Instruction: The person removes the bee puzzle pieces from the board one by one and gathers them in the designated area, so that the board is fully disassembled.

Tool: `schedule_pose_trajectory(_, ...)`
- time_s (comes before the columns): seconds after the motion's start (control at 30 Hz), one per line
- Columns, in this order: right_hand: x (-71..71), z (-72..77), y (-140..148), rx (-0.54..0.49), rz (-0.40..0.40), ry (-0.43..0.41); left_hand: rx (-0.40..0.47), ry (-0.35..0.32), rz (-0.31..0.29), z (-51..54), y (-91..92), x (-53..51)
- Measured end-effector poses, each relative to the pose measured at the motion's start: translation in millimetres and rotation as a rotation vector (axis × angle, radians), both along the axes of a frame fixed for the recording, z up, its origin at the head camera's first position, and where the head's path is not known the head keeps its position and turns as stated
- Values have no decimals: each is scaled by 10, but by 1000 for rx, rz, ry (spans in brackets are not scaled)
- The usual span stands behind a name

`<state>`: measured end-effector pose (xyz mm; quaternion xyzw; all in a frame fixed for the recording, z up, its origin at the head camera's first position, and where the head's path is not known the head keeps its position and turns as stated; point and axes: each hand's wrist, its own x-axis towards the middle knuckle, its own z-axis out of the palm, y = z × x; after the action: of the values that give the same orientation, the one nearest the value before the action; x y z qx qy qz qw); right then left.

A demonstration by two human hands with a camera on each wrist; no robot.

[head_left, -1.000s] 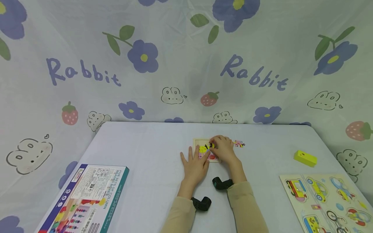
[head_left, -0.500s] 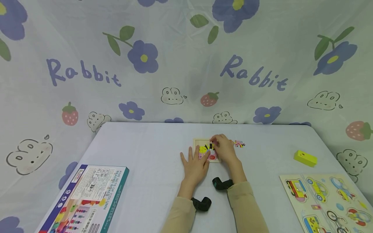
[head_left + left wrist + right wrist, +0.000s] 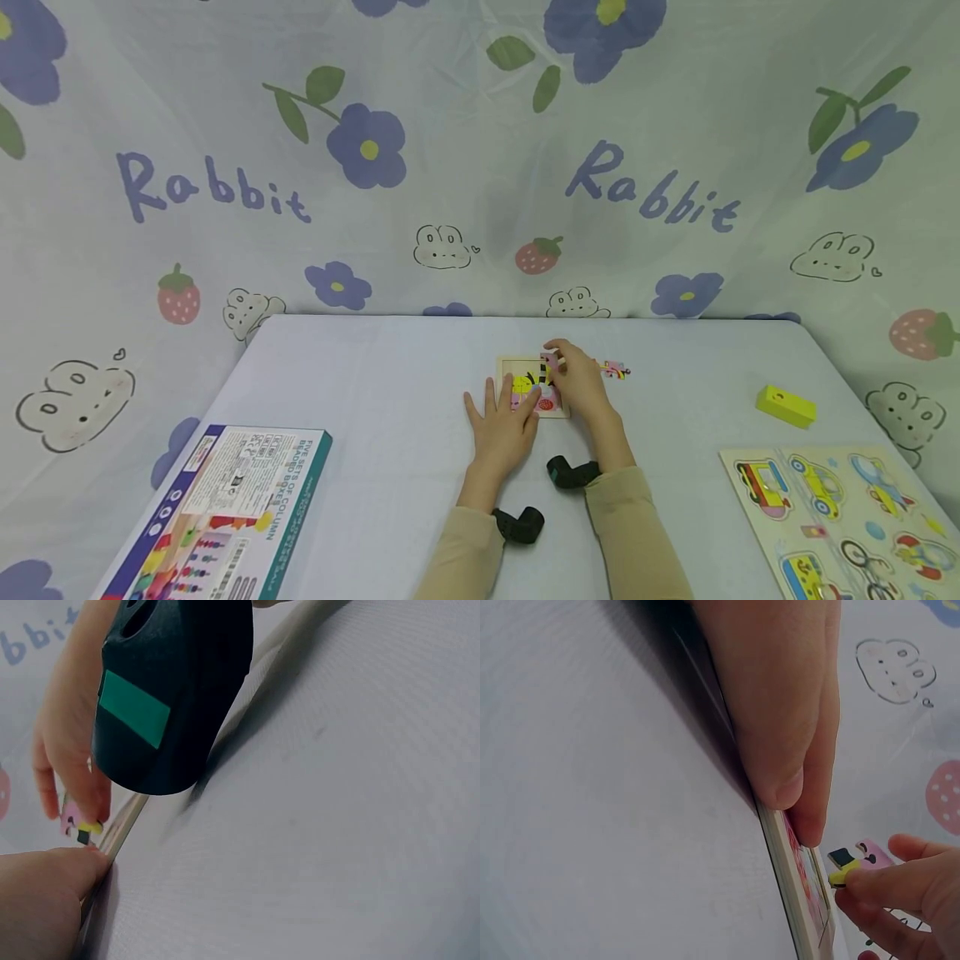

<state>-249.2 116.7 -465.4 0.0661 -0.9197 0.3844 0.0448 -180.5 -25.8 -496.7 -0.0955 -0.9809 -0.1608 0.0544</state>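
A small wooden puzzle tray [image 3: 517, 360] lies toward the far side of the table, partly filled with pink, yellow and black pieces. My left hand [image 3: 504, 427] rests on its near left part with the fingers spread; the thumb lies at the tray's near edge. Between thumb and fingers, my right hand [image 3: 582, 387] pinches a pink, yellow and black puzzle piece [image 3: 870, 857], tilted up above the tray. Beyond the right hand, a pink puzzle piece [image 3: 617, 369] lies on the table. The hands cover part of the tray.
A boxed bead set [image 3: 240, 483] lies at the front left. A yellow block [image 3: 786, 407] sits on the right, behind a wooden vehicle puzzle board [image 3: 817, 533]. Black wrist cameras [image 3: 519, 525] stick out from both wrists. A printed curtain [image 3: 465, 167] hangs behind the table.
My right hand has lifted slightly away from the tray, and the pinched puzzle piece now stands tilted up, clear of the tray's surface. The left hand has stayed in place.
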Motion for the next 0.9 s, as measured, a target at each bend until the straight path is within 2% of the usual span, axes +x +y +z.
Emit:
schedule_pose_trajectory(0.33,-2,-4,20,-47,-26,3,-7,4,3,6,-1,-7)
schedule_pose_trajectory(0.63,-11,-5,70,-252,-115,-64,-12,-2,4,13,-3,-3)
schedule_pose_trajectory(0.9,-1,14,116,-243,-181,-43,-5,-12,1,26,-4,0)
